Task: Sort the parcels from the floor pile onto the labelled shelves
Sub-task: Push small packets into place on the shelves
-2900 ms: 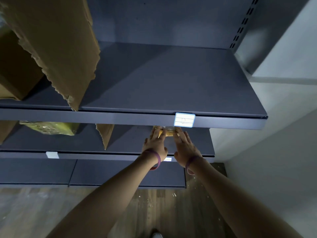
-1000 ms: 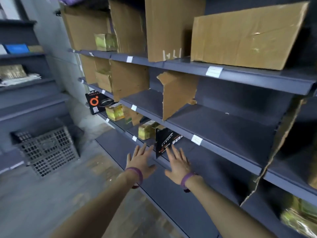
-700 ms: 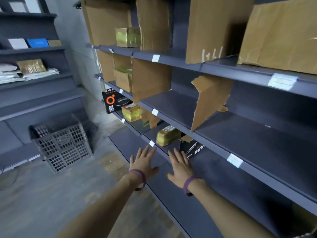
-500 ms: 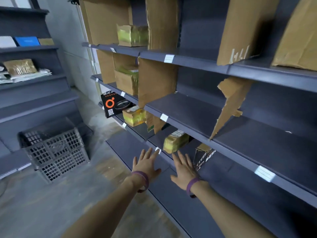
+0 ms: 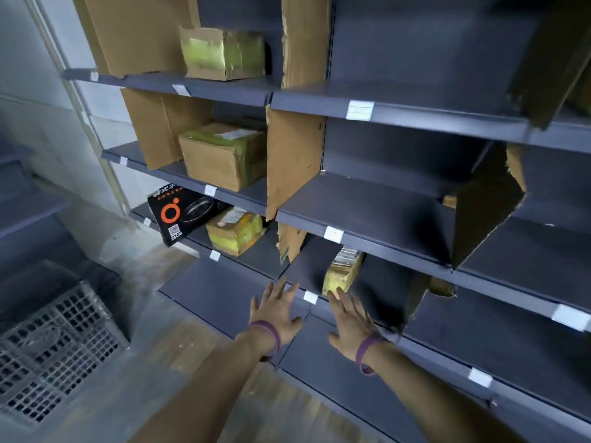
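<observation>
Since 0.5 s ago the view has closed in on the shelving [image 5: 399, 215], and both hands have risen to the front edge of its 3rd visible shelf. The dark grey metal unit fills most of the view, its shelves running away to the left toward a pale wall [image 5: 28, 59]. Below lies a worn wood-look floor [image 5: 179, 343], with a grey lattice crate [image 5: 54, 340] at the lower left. Torn cardboard dividers [image 5: 292, 161] stand upright and split the shelves into bays.

Parcels sit in the left bays: a yellow-taped box [image 5: 224, 54] on the top shelf, a brown box [image 5: 220, 158] below it, then a black pan carton [image 5: 182, 215] leaning beside a yellow-taped parcel [image 5: 235, 233]. A small yellow parcel [image 5: 340, 273] stands on end in the next bay to the right.

The left hand [image 5: 276, 310] is spread flat with straight fingers and holds nothing. The right hand [image 5: 351, 318] is equally flat and empty; its fingertips reach the small yellow parcel's base, though motion blur hides whether they touch. A white label [image 5: 310, 297] sits on the shelf edge between the hands.
</observation>
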Motion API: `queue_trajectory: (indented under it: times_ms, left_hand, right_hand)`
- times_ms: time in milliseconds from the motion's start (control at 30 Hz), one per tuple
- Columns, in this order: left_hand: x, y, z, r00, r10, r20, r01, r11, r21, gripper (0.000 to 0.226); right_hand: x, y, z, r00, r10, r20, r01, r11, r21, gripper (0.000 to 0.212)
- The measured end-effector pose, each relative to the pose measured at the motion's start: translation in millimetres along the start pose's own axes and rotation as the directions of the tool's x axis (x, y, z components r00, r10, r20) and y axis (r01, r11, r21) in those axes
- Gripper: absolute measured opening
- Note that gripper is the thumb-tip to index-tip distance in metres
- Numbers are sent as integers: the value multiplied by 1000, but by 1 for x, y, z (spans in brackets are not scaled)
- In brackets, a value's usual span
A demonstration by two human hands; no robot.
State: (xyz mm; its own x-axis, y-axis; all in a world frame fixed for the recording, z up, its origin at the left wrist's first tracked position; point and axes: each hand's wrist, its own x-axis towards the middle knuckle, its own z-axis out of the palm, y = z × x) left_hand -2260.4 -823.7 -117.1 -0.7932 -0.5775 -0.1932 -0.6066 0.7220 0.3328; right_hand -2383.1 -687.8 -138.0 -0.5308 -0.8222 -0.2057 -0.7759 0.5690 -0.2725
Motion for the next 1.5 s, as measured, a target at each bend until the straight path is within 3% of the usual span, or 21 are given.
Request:
queue_trajectory:
  times_ms: [433, 1000, 1233, 1500]
  left_hand:
    - [118, 1, 20, 977, 127, 169, -144, 985, 96, 73]
    - [228, -12, 79, 876, 294, 382, -306, 952, -30, 74]
    - [248, -4, 94, 865, 346, 364, -341, 937, -80, 79]
    - [277, 6, 109, 882, 368, 295, -327, 928, -178, 83]
  right_hand:
    - [86, 48, 26, 981, 194, 16, -195, 978, 77, 88]
    - [149, 51, 57, 900, 430, 68, -435, 892, 126, 90]
    - [178, 57, 64, 886, 463, 23, -457, 864, 212, 91]
    - [197, 84, 65, 876, 481, -13, -470, 861, 196, 89]
